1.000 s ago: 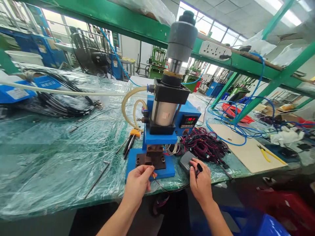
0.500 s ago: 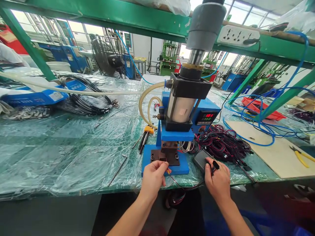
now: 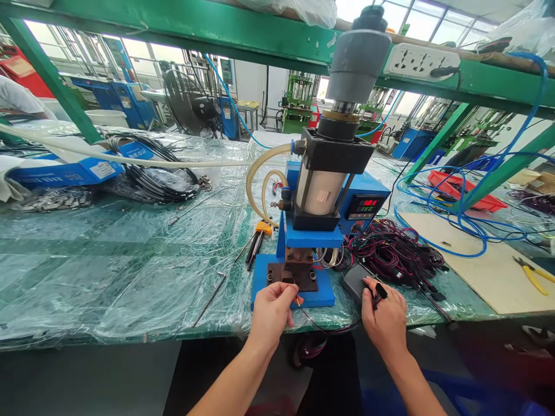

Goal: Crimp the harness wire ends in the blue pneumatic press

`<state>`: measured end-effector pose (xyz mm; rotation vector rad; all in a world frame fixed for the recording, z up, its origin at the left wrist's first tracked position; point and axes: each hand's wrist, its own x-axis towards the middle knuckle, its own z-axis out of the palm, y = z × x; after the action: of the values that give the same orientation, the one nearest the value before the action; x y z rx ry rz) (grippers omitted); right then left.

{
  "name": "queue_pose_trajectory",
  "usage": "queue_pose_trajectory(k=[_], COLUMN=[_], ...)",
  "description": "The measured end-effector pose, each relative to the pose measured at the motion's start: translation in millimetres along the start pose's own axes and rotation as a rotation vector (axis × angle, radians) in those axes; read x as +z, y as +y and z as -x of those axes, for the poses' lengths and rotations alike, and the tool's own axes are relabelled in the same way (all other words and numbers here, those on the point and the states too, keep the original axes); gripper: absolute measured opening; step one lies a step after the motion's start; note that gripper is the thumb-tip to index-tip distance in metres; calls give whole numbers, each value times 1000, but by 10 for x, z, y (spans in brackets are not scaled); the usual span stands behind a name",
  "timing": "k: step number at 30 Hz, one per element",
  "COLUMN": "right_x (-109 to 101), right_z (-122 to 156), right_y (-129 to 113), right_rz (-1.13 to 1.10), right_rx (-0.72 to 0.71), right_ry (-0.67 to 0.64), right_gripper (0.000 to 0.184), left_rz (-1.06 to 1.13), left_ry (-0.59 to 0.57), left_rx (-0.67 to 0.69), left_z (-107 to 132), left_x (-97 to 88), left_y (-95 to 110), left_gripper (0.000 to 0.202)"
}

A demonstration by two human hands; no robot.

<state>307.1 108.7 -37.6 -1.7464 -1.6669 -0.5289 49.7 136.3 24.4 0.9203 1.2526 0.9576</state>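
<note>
My left hand [image 3: 274, 306] is closed in a pinch on a thin wire cable [image 3: 306, 315] with a yellow section, right at the brown metal die [image 3: 310, 282] of a blue pneumatic press [image 3: 314, 237]. Its fingertips hide the cable's end. On the right, my right hand [image 3: 384, 315] is closed around the cable's other part, where a black connector [image 3: 381, 290] sticks out between thumb and fingers. The fingers of that hand also rest against a dark grey box [image 3: 356, 282] beside the press. Between both hands the cable sags near the table edge.
A heap of dark red and black wires [image 3: 390, 248] lies right of the press. Left of it are hex keys [image 3: 255, 245] and a loose hex key [image 3: 210, 300]. Yellow-handled pliers [image 3: 535, 277] lie on a beige board [image 3: 468, 266]. A green shelf beam [image 3: 260, 43] crosses above.
The grey cylinder on top of the press has dropped, leaving less of its shiny shaft showing. Both hands stay in nearly the same place; the view has shifted slightly.
</note>
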Motion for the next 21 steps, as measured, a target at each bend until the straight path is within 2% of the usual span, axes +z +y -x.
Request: queue_pose_trajectory(k=[14, 21], right_x=[17, -9], right_z=[20, -7], right_y=[9, -17], right_rz=[-34, -125], right_rx=[7, 54], right_ry=[-4, -2], right_gripper=[40, 39], left_rz=[-7, -13], left_ry=[2, 5], left_rx=[1, -4], left_z=[-7, 5], left_x=[-2, 2], left_y=[-4, 5], left_gripper=[29, 28])
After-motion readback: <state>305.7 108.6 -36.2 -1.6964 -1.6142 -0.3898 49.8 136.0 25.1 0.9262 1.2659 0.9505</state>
